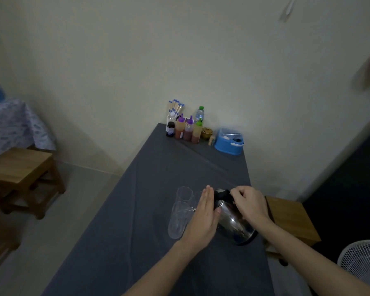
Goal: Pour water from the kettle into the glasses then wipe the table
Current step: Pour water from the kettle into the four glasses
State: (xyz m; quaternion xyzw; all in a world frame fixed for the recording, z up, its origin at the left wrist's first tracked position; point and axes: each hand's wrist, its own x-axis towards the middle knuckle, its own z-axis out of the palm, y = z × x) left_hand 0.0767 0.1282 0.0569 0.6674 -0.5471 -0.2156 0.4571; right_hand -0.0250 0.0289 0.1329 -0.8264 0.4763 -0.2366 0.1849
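Pouring is judged under way: the kettle point(233, 223), at lower centre, is tilted with its spout toward the near glass point(177, 221); the far glass point(184, 194) stands just behind. Fill levels cannot be told. Wiping the table point(158, 167) is left, and no cloth is seen. The kettle is gripped at its black handle point(222, 195) by the right hand point(250, 204). The left hand point(203, 218) is held flat, fingers straight and together, against the kettle's side.

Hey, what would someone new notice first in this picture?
A shiny steel kettle, tilted toward clear tall glasses mid-table on the grey cloth: the right hand grips its black handle, the flat left hand presses its side. At the far end stand squeeze sauce bottles and a blue plastic box.
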